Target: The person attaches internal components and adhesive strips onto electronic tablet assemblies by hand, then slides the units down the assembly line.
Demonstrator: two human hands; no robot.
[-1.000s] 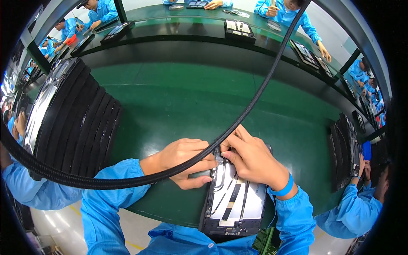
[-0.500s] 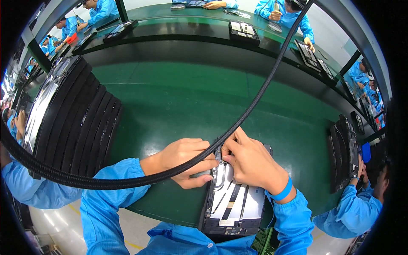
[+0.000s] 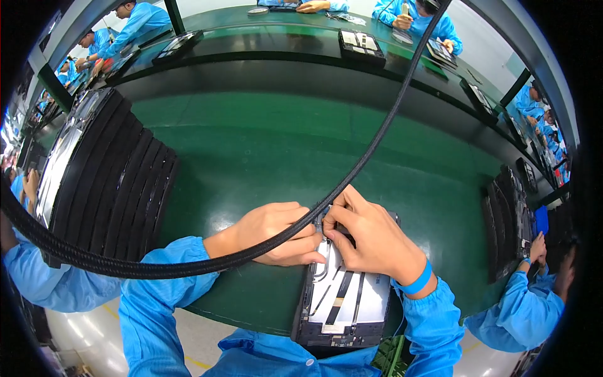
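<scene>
Opened tablet-like device (image 3: 375,301) lay on the table at lower centre of frame, long axis running up the picture, tipped slightly right. Right hand (image 3: 374,237) overlay its upper end, nearer than left hand (image 3: 281,234), whose thumb reached the left edge. Right thumb and forefinger bent close together; any grip could not be told. Left fingers curled, tips partly behind black cable (image 3: 157,270), hold unclear. Green table (image 3: 251,157) glossy; dark stack (image 3: 107,188) stood at frame left.

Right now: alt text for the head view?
Left hand and right hand work together at the far end of an open device by the edge of a green table. A black cable crosses in front; dark stacks stand left and right, with blue-clad co-workers around.
</scene>
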